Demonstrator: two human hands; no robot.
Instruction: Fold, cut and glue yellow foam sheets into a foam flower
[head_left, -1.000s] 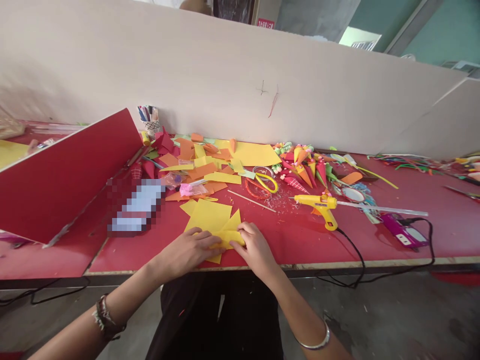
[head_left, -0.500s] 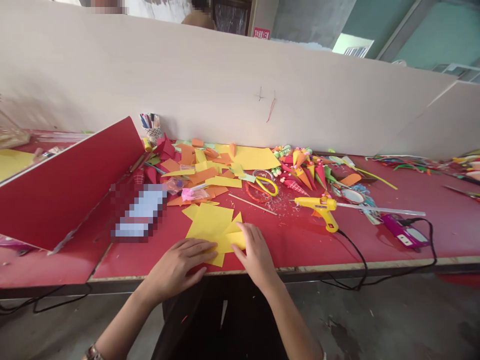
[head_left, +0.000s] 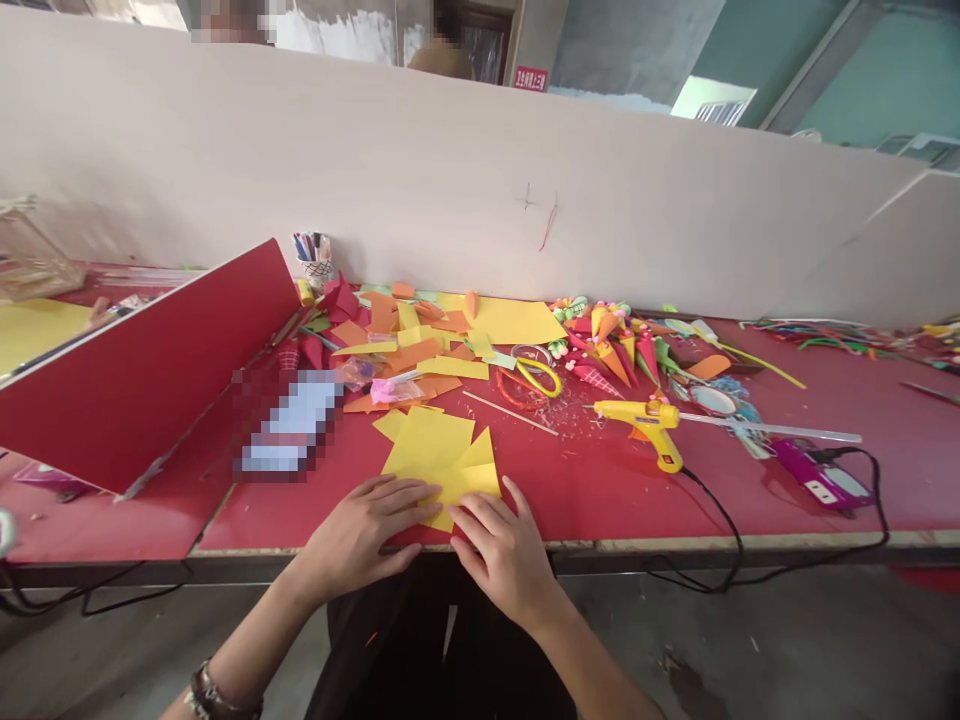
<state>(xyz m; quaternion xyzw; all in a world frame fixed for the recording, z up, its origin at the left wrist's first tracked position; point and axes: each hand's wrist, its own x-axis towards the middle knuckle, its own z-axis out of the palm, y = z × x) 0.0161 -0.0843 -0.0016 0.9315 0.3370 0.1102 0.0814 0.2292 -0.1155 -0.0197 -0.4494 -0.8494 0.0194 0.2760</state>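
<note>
A stack of yellow paper squares (head_left: 435,455) lies on the red table (head_left: 637,490) near its front edge. My left hand (head_left: 367,530) lies flat with fingers stretched out, its fingertips on the lower left corner of the yellow paper. Beside it, my right hand (head_left: 502,550) also rests flat, fingers spread, touching the paper's lower right edge. Neither hand grips anything.
A yellow glue gun (head_left: 649,425) with a black cord lies to the right. Yellow scissors (head_left: 534,372), orange and yellow scraps (head_left: 405,345), paper cones (head_left: 611,345) and a pen cup (head_left: 315,262) sit farther back. A red board (head_left: 142,370) leans at left. A beige partition (head_left: 480,180) backs the table.
My right hand slid back toward the table's front edge and flattened out. The left hand's fingers stretched flat on the paper. The view tilted up slightly.
</note>
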